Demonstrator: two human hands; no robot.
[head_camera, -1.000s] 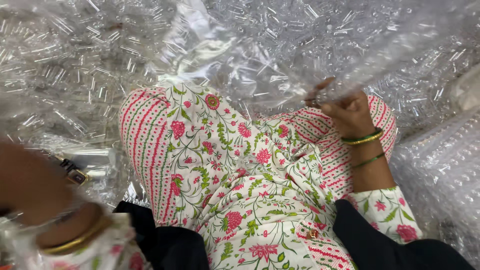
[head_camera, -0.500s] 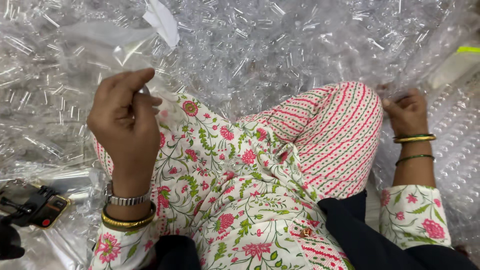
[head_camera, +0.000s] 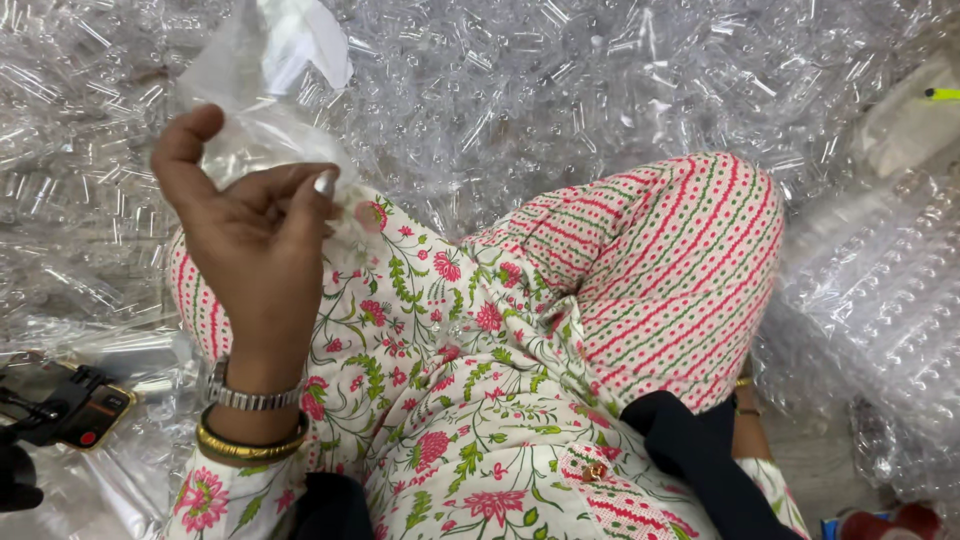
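The left hand (head_camera: 255, 245) has closed further since half a second ago — its grip now pinches a clear plastic bag (head_camera: 265, 95) between thumb and curled fingers, holding it up over the left knee. The right hand has dropped from the heap of clear plastic vials (head_camera: 560, 90) and now sits behind the striped knee (head_camera: 670, 270); only the bangled wrist (head_camera: 745, 395) shows, so its grip cannot be told. A dark phone on a stand (head_camera: 60, 410) lies at the left — vials crowd in on every side

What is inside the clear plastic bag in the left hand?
The clear plastic bag, pinched by the left hand, looks empty, though glare blurs its inside. Behind it lie heaped clear plastic pieces.
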